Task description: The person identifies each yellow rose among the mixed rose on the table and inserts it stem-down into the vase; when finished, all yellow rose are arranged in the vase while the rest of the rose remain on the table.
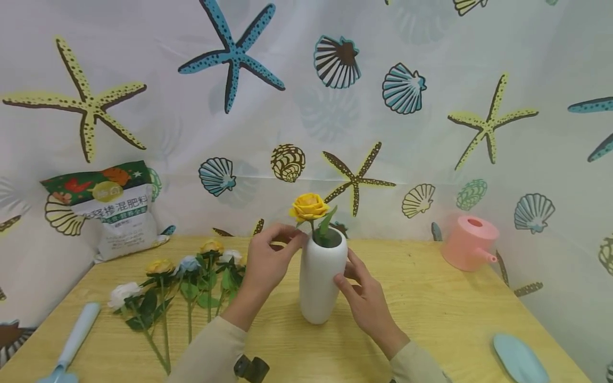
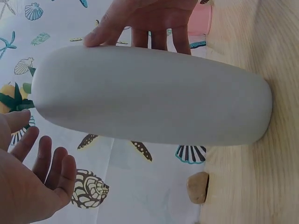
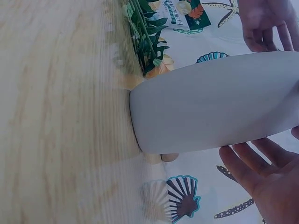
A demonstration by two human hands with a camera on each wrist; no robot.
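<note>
A tall white vase [image 1: 322, 282] stands upright on the wooden table, with one yellow rose [image 1: 310, 207] in its mouth, leaning toward the left side of the rim. My right hand [image 1: 366, 303] holds the vase's right side, thumb on the front and fingers reaching behind. At the upper left of the vase is my left hand [image 1: 273, 255], its fingertips right by the rim and below the bloom. In the left wrist view, the left hand's fingers [image 2: 42, 158] are loosely bent with nothing between them, and the rose's leaves [image 2: 18, 100] show just past the thumb.
Several cut flowers [image 1: 189, 287] in white, yellow and blue lie at left, before a fertilizer bag [image 1: 126, 218]. A blue-handled tool [image 1: 79, 335] lies front left. A pink watering can [image 1: 469, 244] stands back right, a light blue oval object [image 1: 519, 357] front right. Patterned cloth hangs behind.
</note>
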